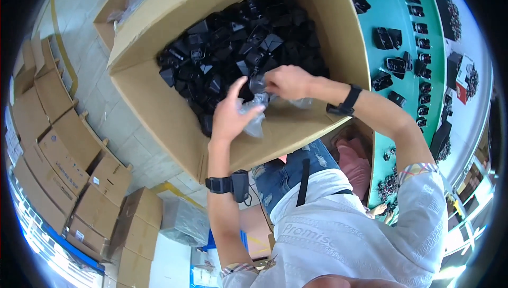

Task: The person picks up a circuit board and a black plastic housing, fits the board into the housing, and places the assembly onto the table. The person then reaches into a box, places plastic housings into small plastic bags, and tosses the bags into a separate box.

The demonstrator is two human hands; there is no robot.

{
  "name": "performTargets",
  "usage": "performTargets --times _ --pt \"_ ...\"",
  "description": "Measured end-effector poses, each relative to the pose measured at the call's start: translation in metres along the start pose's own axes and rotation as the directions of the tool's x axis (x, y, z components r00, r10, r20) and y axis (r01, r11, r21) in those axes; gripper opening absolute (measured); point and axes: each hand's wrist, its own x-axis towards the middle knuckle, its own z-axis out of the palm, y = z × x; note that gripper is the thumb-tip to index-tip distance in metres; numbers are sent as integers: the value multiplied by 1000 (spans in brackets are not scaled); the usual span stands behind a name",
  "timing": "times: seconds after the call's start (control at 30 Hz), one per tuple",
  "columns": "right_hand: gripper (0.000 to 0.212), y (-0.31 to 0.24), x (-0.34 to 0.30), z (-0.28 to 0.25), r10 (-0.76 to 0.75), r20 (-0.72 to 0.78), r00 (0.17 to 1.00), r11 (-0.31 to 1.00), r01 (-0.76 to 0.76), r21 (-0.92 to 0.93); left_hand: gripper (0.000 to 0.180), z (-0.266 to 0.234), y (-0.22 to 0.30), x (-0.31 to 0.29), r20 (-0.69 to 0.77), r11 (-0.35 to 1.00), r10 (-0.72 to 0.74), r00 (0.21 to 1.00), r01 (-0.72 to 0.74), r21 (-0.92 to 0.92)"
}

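inside the open brown cardboard box [153, 103], crumpled clear plastic film [254, 125] lies on the near side; the right hand [288, 83] pinches it, the left hand [229, 119] is wide, thumb over it. it looks light, soft, slippery (probably best taken by a bunched fold).

A crumpled piece of clear plastic [259, 99], shiny and full of creases, hangs bunched inside the near side of a big open cardboard box [153, 100]. Just beyond it, glossy black plastic parts [248, 39], many of them boxy, lie in a loose heap, tipped every which way.
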Motion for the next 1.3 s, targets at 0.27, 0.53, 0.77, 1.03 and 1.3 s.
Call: performTargets --times 0.27,0.53,0.77,1.03,1.3 --pt "17 -16 8 -8 -73 -85 994 913 101 396 22 22 -29 15 -206 986 163 965 -166 3" --pt "13 -14 -3 -36 -238 -54 970 883 239 404 61 8 20 19 -223 982 174 959 -186 -34" --pt "16 -13 -5 -33 -279 0 960 917 266 296 12 13 6 12 -250 960 257 933 -276 -44" --pt "24 78 2 -70 361 -266 894 899 -409 -155 14 2 -10 -16 -460 908 253 851 -44 418" --pt "20 132 33 -52 618 -217 756 684 -652 -326 29 -15 -46 -3 -352 740 -297 888 -19 -672"
